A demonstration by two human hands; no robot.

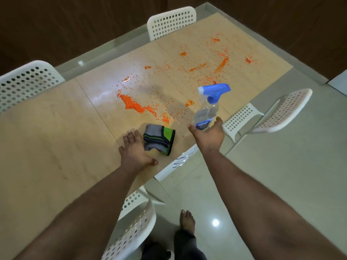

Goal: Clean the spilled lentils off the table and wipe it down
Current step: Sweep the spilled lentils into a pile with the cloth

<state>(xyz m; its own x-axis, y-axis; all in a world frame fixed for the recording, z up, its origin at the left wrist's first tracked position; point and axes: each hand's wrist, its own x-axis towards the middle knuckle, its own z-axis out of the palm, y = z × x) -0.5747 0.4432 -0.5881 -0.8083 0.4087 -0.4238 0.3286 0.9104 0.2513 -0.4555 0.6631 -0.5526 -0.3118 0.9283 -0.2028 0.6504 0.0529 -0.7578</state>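
Looking down over a pale wooden table (47,128) strewn with orange lentils (134,105): lying thickest in a heap near the middle, thinning into scattered grains and small clumps reaching toward the far right end. Resting just beside that heap, near the table's front edge, a folded grey cloth (159,138) with a green panel and dark trim. Pressing flat on the tabletop immediately left of the cloth, the left hand (134,149), fingers spread and straight, gripping nothing, fingertips just reaching the cloth's near corner, though actual contact hard to confirm. Reaching out on the right, the right hand (207,133), palm turned up and fingers loosely open, cupping beneath the base of a clear spray bottle (206,111) with a blue trigger head; bottle tilting, nozzle pointing left, label end sitting against the palm, no fingers visibly curling around it. Standing around the table, white perforated chairs: one (171,21) at the far side, one (26,81) at the left, one (281,111) pulled out at the right, one (135,228) close below the arms. Showing underneath, a glossy pale tiled floor (281,175), a bare foot (186,220) and a dark trouser leg.
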